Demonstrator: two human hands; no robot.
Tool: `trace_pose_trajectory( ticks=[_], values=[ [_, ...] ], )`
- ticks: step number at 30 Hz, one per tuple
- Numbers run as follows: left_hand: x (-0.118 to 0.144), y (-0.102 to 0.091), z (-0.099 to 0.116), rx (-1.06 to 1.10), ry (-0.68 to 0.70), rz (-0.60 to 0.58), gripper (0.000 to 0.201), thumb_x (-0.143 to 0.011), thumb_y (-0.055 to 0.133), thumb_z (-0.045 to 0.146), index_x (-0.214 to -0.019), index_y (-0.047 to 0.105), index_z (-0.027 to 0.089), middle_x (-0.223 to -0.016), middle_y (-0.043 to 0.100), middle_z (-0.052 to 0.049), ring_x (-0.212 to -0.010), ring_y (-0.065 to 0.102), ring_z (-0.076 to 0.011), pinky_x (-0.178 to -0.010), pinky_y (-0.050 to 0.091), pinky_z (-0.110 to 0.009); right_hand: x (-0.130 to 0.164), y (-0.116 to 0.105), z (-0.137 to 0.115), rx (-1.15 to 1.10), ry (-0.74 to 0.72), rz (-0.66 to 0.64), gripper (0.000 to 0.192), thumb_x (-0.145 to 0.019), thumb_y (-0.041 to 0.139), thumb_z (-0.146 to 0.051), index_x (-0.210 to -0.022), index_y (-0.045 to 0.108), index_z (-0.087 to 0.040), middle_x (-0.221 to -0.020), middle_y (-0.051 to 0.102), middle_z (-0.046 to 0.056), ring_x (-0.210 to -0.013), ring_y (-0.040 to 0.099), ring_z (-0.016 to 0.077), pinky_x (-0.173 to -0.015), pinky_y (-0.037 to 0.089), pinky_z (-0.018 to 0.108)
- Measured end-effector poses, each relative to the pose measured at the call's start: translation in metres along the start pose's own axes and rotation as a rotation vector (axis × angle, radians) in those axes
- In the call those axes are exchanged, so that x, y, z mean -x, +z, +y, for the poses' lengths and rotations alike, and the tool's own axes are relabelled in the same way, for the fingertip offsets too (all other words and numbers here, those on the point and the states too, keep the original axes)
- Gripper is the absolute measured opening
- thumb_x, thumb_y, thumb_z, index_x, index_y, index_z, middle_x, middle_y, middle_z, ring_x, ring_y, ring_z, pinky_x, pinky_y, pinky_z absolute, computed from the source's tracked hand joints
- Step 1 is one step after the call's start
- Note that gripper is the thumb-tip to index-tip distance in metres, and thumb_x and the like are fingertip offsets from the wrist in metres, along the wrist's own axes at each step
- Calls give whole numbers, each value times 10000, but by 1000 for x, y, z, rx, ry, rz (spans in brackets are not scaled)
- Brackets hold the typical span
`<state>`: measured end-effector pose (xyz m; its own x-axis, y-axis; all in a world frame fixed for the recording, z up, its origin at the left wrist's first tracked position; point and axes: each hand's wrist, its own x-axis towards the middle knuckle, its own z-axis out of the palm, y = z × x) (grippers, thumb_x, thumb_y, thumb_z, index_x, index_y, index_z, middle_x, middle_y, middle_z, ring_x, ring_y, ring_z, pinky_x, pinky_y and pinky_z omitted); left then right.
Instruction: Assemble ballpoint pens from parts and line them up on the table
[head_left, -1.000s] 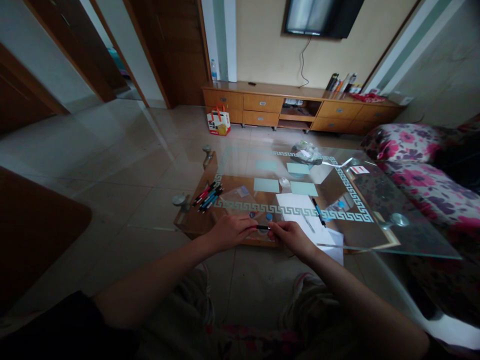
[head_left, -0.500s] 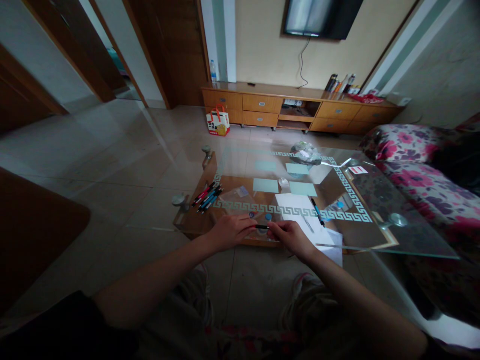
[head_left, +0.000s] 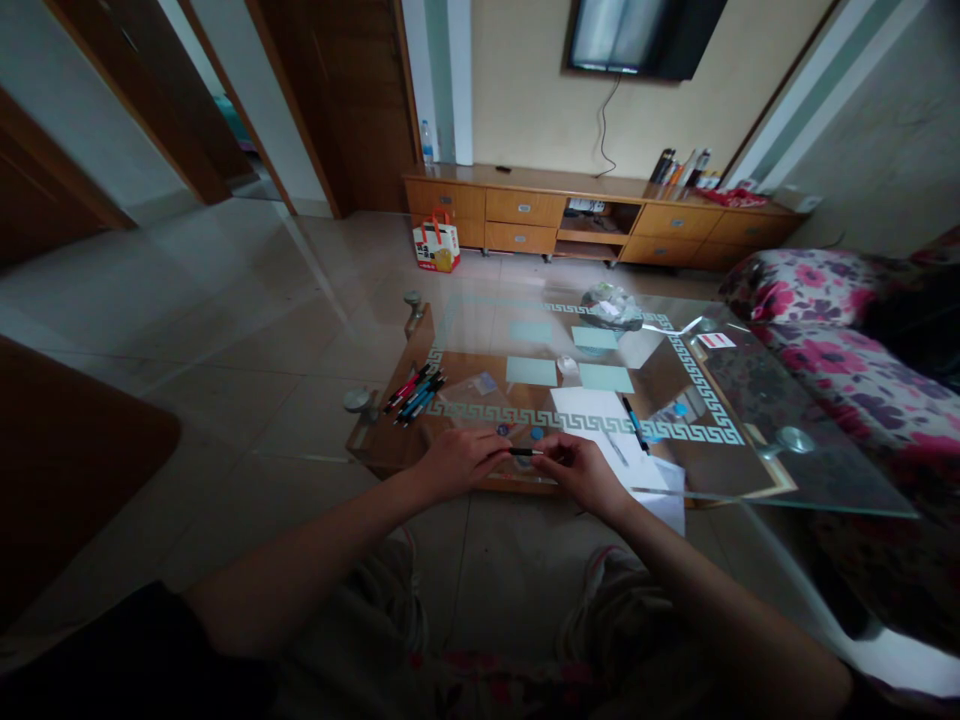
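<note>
My left hand (head_left: 459, 462) and my right hand (head_left: 581, 472) meet over the near edge of a glass coffee table (head_left: 750, 400). Between them they pinch a short black pen (head_left: 523, 452), one hand at each end. A bundle of several red, black and blue pens (head_left: 416, 391) lies on the glass to the left. A white sheet of paper (head_left: 600, 420) lies just right of my hands, with a blue pen (head_left: 636, 422) on it. Small blue caps (head_left: 537, 434) sit on the glass just beyond my fingers.
Pale green cards (head_left: 532, 371) and a crumpled plastic bag (head_left: 611, 304) lie farther back on the glass. A floral sofa (head_left: 832, 330) runs along the right. A wooden TV cabinet (head_left: 600, 215) with a red-and-white bag (head_left: 437, 243) stands at the far wall.
Both hands have stayed almost where they were, still pinching the black pen. The right hand's fingers have shifted slightly at the pen's end.
</note>
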<state>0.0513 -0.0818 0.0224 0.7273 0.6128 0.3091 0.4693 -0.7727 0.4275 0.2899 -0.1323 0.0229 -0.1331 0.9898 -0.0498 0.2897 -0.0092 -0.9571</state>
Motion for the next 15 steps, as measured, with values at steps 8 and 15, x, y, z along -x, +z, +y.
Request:
trace_pose_trajectory(
  ticks=[8, 15],
  values=[
    [0, 0, -1, -8, -7, 40, 229, -989, 503, 336, -1092, 667, 215, -1022, 703, -52, -946, 663, -177, -841, 509, -292, -3, -4, 5, 88, 73, 21, 510, -898, 486, -633, -732, 638, -175, -655, 569, 10, -634, 519, 145, -584, 395, 257],
    [0, 1, -3, -20, 10, 13, 240, -994, 495, 341, -1107, 667, 218, -1024, 698, -55, -955, 653, -185, -854, 498, -302, -3, -5, 1, 28, 69, -14, 413, -863, 578, -565, -759, 663, -174, -686, 592, 1, -640, 506, 133, -599, 381, 255]
  ],
)
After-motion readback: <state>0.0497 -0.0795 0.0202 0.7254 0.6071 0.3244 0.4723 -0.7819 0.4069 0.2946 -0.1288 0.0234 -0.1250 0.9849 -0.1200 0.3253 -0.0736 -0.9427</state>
